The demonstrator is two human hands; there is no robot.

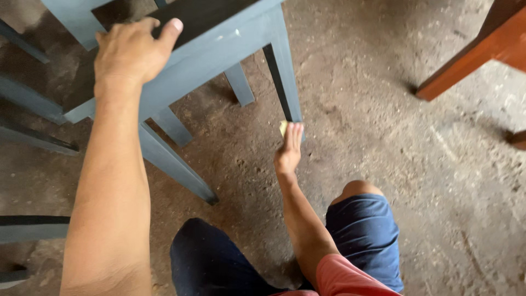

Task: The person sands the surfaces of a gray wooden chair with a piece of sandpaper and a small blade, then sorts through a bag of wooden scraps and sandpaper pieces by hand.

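Right hand at centre frame, fingers straight and pressed together, pinning a small yellowish pad, likely sandpaper or a sponge, flat against the foot of a grey-blue table leg. Pad just peeking out at eleven o'clock from the fingertips, most of it hidden beneath them, so kind and thickness hard to tell. Leg rising from the hand toward twelve o'clock, long axis running slightly leftward up to the corner of the grey-blue table. Left hand far off at ten o'clock from the right, wrapped over the table's top edge, thumb on the dark upper surface, fingers curled out of sight on the far side; a firm steadying hold. Right hand clearly nearer the leg's foot, left hand well apart at the frame. Other legs slanting down at eight o'clock. Blue shorts and a bare knee at five o'clock, dusty concrete floor all around. Reddish-brown wooden furniture at two o'clock, cut off by the frame edge. Table top mostly out of view.
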